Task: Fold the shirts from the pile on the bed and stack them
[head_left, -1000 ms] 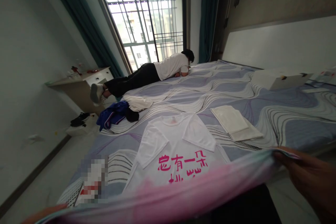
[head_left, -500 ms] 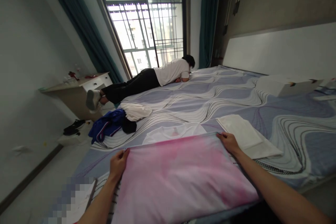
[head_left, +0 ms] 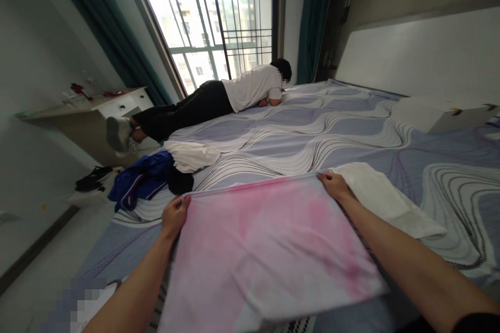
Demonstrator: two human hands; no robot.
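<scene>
A pink-and-white tie-dyed cloth [head_left: 258, 250] is stretched out in front of me over the bed; whether it is a shirt or a pillowcase I cannot tell. My left hand [head_left: 175, 214] pinches its far left corner. At the far right corner my right hand [head_left: 333, 185] grips the edge, with the fingers closed. The cloth hangs down toward me, slightly creased. Just beyond my right hand lies a folded cream-white cloth [head_left: 378, 195]. The white T-shirt seen earlier on the bed is now almost wholly hidden behind the pink cloth.
A person [head_left: 250, 88] lies face down across the far side of the patterned bed [head_left: 281, 140]. Left of there are a blue garment [head_left: 140, 177], a cream cloth [head_left: 191, 155] and a black item [head_left: 180, 182]. A white box [head_left: 433, 114] stands at right; a desk [head_left: 74, 119] at far left.
Both hands have moved forward and up slightly with the pink cloth, which now covers the white T-shirt. The view has tilted downward.
</scene>
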